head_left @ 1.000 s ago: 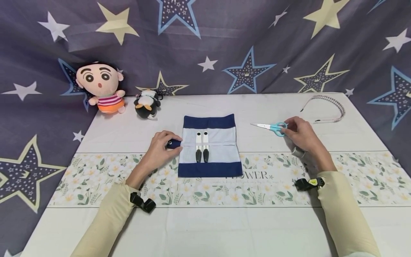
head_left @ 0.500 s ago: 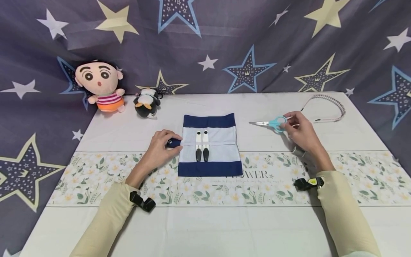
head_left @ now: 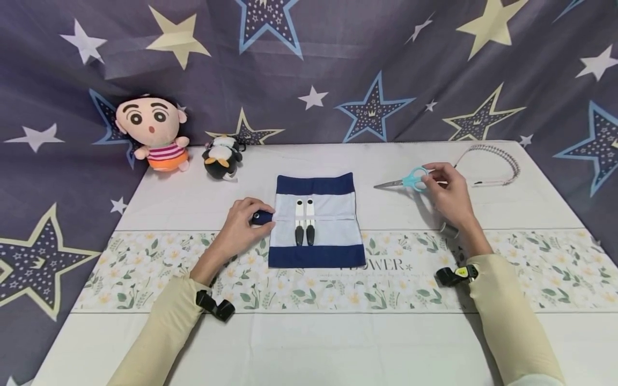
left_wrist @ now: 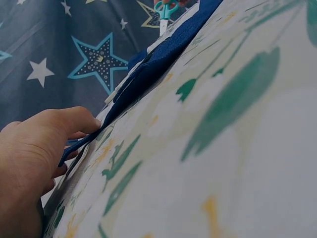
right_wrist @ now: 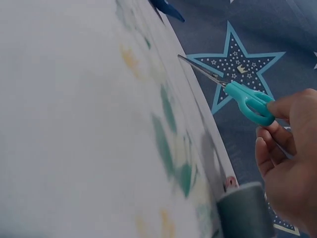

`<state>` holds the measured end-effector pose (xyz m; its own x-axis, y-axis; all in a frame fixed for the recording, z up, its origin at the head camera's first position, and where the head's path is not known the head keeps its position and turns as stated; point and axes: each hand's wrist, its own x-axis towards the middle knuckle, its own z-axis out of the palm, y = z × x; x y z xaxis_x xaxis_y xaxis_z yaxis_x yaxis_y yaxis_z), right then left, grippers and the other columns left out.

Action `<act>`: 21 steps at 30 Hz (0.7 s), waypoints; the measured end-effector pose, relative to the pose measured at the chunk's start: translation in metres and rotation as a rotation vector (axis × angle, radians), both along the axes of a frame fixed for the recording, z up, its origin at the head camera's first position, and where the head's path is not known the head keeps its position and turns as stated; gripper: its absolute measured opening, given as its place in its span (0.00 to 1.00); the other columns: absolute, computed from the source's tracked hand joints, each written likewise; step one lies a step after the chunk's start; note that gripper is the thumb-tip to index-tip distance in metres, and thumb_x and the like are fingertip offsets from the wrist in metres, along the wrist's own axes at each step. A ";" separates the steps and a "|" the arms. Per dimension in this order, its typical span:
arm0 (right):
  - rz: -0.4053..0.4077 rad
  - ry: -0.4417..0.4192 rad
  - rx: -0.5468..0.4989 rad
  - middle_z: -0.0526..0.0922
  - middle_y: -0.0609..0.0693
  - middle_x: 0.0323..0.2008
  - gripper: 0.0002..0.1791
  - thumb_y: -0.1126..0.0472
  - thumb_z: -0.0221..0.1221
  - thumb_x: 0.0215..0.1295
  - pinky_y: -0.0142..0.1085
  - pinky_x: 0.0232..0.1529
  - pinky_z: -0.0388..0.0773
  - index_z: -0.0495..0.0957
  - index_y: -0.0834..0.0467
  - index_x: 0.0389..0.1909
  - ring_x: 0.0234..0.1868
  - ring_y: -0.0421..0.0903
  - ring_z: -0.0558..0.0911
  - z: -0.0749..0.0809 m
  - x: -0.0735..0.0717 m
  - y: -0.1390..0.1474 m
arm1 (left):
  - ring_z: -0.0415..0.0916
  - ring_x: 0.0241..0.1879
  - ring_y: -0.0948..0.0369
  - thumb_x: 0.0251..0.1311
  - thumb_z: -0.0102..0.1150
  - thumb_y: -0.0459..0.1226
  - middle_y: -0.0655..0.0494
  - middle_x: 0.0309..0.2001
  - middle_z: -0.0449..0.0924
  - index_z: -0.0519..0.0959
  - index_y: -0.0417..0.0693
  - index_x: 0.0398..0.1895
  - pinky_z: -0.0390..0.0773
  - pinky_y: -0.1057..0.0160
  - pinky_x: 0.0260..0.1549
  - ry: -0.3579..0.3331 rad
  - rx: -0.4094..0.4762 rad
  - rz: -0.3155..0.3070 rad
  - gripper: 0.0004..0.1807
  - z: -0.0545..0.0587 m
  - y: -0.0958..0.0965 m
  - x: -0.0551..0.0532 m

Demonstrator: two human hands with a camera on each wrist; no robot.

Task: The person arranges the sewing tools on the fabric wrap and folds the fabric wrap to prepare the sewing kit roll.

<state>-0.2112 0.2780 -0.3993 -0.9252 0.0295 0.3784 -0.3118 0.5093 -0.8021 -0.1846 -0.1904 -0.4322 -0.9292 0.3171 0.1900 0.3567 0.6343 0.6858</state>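
The left hand point(head_left: 243, 221) pinches a navy tab point(head_left: 262, 217) on the cloth point(head_left: 333, 209) to its right; the right hand point(head_left: 449, 194) pinches turquoise scissors point(head_left: 409, 181).

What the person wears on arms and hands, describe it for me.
Both the left hand and right hand are bare. Beige sleeves end near the wrists, each with a black device; the right one has a yellow label.

My bare left hand point(head_left: 245, 221), left of centre in the head view, is set in a pinch; my beige-sleeved left forearm point(head_left: 156, 324) slants inward from the lower left. My bare right hand point(head_left: 451, 197), right of centre, pinches too, my beige-sleeved right forearm point(head_left: 507, 313) angled inward from the lower right.
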 end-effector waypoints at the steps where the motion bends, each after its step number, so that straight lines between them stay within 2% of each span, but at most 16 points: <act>1: -0.001 0.003 -0.007 0.78 0.64 0.43 0.17 0.69 0.54 0.77 0.26 0.45 0.70 0.74 0.73 0.61 0.42 0.37 0.76 0.005 0.003 -0.004 | 0.63 0.62 0.43 0.65 0.69 0.41 0.45 0.58 0.74 0.85 0.47 0.54 0.65 0.39 0.54 -0.001 -0.003 0.000 0.16 0.000 0.000 0.000; 5: 0.018 0.019 -0.056 0.79 0.56 0.39 0.16 0.71 0.54 0.76 0.25 0.43 0.70 0.74 0.76 0.59 0.41 0.38 0.77 0.020 0.009 -0.016 | 0.63 0.62 0.43 0.65 0.69 0.41 0.46 0.58 0.74 0.85 0.47 0.54 0.66 0.39 0.54 -0.006 -0.007 0.001 0.16 0.000 0.000 0.001; 9: 0.056 0.035 -0.122 0.79 0.50 0.36 0.15 0.73 0.55 0.74 0.25 0.41 0.72 0.74 0.77 0.57 0.41 0.38 0.78 0.025 0.010 -0.022 | 0.63 0.62 0.43 0.66 0.69 0.42 0.45 0.59 0.74 0.85 0.47 0.54 0.66 0.39 0.54 -0.010 -0.008 0.003 0.16 0.001 0.000 0.001; 14: 0.088 0.054 -0.158 0.78 0.55 0.36 0.14 0.76 0.56 0.73 0.25 0.37 0.72 0.75 0.78 0.55 0.39 0.45 0.79 0.028 0.008 -0.031 | 0.63 0.62 0.43 0.65 0.69 0.41 0.45 0.58 0.74 0.85 0.47 0.53 0.64 0.39 0.55 -0.003 0.002 0.006 0.15 0.003 -0.001 0.000; 21: 0.171 0.051 -0.204 0.78 0.55 0.35 0.13 0.77 0.55 0.73 0.26 0.37 0.72 0.75 0.80 0.55 0.37 0.46 0.78 0.027 0.006 -0.042 | 0.63 0.61 0.44 0.65 0.69 0.42 0.46 0.58 0.74 0.85 0.48 0.53 0.65 0.40 0.54 -0.010 0.006 0.002 0.15 0.001 0.000 0.000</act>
